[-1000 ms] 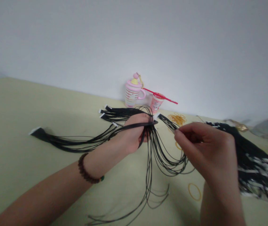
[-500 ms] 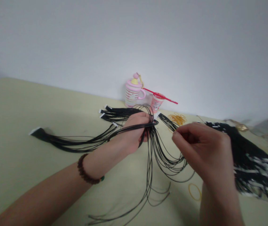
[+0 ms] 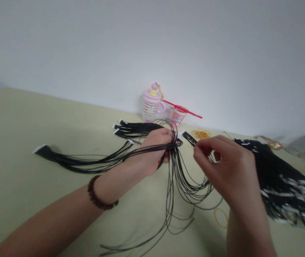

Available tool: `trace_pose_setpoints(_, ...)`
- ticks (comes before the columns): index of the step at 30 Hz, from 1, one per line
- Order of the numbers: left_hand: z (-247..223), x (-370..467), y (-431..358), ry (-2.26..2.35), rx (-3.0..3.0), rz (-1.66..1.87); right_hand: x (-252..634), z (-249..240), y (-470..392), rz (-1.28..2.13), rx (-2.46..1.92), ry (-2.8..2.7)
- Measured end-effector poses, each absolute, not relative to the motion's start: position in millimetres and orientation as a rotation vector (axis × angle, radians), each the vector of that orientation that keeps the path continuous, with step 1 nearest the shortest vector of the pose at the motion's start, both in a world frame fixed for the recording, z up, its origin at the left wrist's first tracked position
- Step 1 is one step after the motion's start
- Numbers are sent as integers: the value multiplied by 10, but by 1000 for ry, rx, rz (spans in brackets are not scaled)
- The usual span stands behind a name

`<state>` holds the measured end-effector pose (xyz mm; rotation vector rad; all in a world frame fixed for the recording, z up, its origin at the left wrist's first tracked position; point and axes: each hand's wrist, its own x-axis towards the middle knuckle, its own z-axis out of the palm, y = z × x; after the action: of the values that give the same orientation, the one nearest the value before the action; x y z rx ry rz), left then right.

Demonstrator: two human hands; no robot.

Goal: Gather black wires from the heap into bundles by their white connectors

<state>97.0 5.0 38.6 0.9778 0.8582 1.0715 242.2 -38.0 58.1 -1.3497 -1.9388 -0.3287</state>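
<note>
My left hand [image 3: 156, 150] is closed around the middle of a bundle of thin black wires [image 3: 178, 167], some of them passing over its wrist. To the left, part of the harness ends in a wide white connector [image 3: 40, 148] on the table. My right hand [image 3: 222, 160] pinches black wires a short way behind a white connector [image 3: 180, 134], which points toward the left hand. From that pinch the wires sag in loops back to the left hand. Loose wire ends [image 3: 141, 244] trail toward the table's front edge. The palm side of the left hand is hidden.
Several white-ended wire groups [image 3: 117, 127] lie beyond my left hand. A pink-lidded cup [image 3: 149, 107] and a small red-and-white cup [image 3: 178, 116] with a red stick [image 3: 192, 113] stand by the wall. Rubber bands [image 3: 201, 134] and a large wire pile [image 3: 275, 175] lie right.
My right hand has shifted slightly left, with its pinched wires and their connector a little nearer the left hand. The left hand stays almost where it was.
</note>
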Motion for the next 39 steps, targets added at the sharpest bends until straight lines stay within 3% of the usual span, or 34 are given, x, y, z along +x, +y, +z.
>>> trace_pose_setpoints(16,400,975,-4,774,1016,973,2407,485,-191,-301,-992,-2161)
trace_pose_setpoints(39,506,983,13,783,920,946,2446,511,-211,-303,-951,-2206)
